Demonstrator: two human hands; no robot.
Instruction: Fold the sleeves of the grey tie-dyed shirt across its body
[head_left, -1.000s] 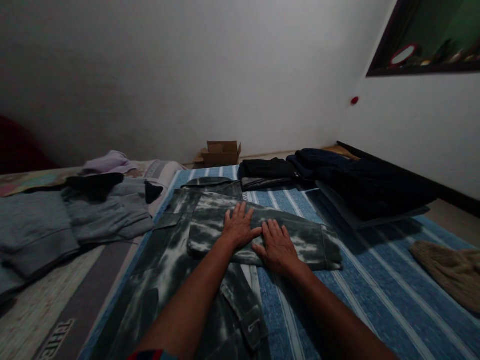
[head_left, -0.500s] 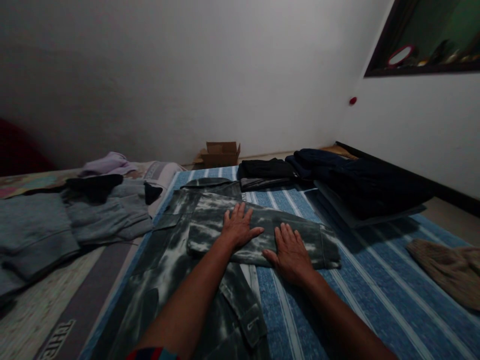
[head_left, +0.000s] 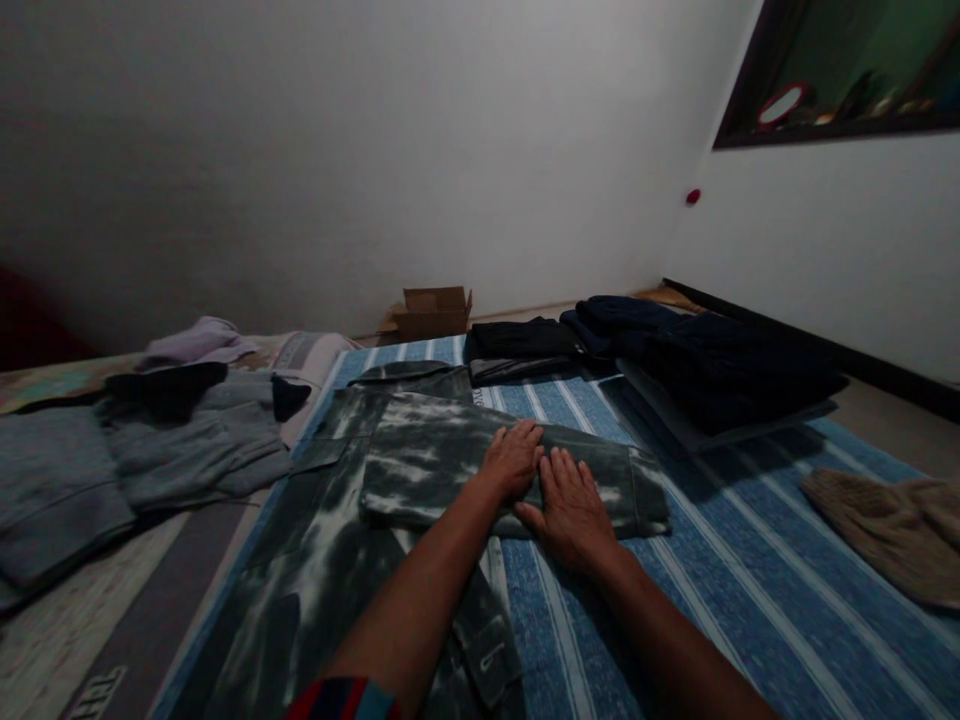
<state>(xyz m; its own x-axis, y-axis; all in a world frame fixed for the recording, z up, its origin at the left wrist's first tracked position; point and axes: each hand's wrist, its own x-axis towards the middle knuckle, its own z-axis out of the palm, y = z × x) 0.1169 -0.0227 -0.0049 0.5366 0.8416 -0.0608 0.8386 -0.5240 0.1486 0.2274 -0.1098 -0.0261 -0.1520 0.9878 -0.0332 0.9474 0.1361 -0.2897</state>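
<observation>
A dark grey-green jacket [head_left: 330, 560] with white tie-dye streaks lies spread on the blue striped bed cover [head_left: 555, 610]. One of its sleeves [head_left: 427, 460] stretches out to the right, its cuff end resting on the cover. My left hand [head_left: 514, 460] lies palm down on the middle of that sleeve, fingers extended and slightly curved. Right beside it, my right hand [head_left: 574, 505] is also flat on the sleeve with its fingers stretched out. Neither hand grasps the cloth. A second cuff [head_left: 491, 650] with a pale buttonhole shows below my left forearm.
Folded black clothes [head_left: 521, 345] and a pile of dark navy clothes [head_left: 720, 370] sit at the back right. A brown furry item [head_left: 885, 530] lies at the right edge. Grey garments [head_left: 195, 435] spread at left. A cardboard box [head_left: 431, 312] stands by the wall.
My left hand has slid right along the sleeve, bringing its fingers close to my right hand. My right hand stays nearly in place on the sleeve. The view has shifted slightly.
</observation>
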